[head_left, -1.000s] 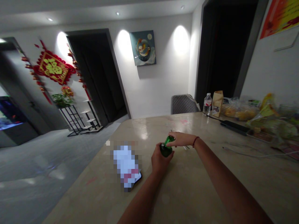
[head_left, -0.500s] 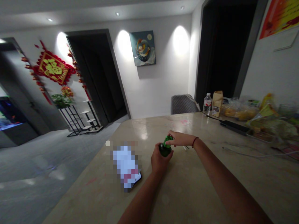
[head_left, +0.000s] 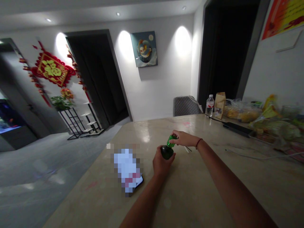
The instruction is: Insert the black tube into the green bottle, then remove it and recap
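Note:
My left hand is wrapped round a small, round, dark green glass bottle on the table, holding it from the near left side. With thumb and fingers, my right hand grips a shiny green cap at the bottle's top. The cap tilts slightly, and I cannot tell whether it is fully off the neck. Just right of the bottle, partly below my right hand, lie thin white and dark sticks.
A phone with a blurred screen lies left of my left forearm. Along the right side stand a water bottle, a paper bag, plastic food bags, a black power strip and a white cable. A grey chair is at the far edge.
My right hand and the green cap have risen slightly, showing more of the cap and the bottle's top. My left hand keeps its hold on the bottle. The view has shifted a little.

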Tool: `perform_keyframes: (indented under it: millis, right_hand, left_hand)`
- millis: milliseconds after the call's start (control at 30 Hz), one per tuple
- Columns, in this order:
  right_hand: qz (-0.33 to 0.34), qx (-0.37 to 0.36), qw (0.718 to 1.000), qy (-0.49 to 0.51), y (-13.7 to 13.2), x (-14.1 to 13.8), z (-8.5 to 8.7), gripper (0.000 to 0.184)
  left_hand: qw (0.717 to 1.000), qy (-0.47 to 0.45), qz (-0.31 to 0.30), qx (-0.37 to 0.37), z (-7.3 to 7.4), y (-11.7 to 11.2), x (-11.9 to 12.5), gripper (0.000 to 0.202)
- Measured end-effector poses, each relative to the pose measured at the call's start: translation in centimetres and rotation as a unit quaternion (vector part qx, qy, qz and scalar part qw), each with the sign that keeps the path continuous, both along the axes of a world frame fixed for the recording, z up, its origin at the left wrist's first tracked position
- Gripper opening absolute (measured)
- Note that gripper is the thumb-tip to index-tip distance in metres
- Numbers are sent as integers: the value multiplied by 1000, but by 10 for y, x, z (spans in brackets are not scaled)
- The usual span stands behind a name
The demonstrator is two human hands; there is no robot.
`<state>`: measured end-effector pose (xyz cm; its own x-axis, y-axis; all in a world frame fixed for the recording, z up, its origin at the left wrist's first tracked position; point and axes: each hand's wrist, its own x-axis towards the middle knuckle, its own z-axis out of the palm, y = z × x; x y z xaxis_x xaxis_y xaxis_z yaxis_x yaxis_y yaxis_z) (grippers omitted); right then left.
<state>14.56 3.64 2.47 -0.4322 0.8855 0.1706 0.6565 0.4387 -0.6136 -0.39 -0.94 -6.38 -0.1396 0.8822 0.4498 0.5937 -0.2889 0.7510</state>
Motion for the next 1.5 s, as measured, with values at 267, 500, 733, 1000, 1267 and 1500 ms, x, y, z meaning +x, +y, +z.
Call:
perform_keyframes:
  millis: [267,500,733,1000,1267,1500]
  right_hand:
    - [-42,-21,999,-6,16,15,-17,29]
    - [-78,-58,995,-29,28,30,-32,29]
    - [-113,-26,993,-37,44,47,-55,32]
    - [-183,44,981,-53,56,55,-75,34]
    - [-187,55,977,-83,59,56,-81,43]
    - [-198,42,979,-40,59,58,-75,40]
  left_hand:
    - [1000,-5,1,1,0,1,0,51]
    - [1000,-7,2,7,-1,1,-1,50]
    - [1000,-5,6,2,-2,2,-1,52]
    - [1000,-4,3,5,-2,2,-2,52]
    - [1000,-15,-2,1,1,0,-1,51]
    - [1000,-13,-2,-1,0,1,-1,51]
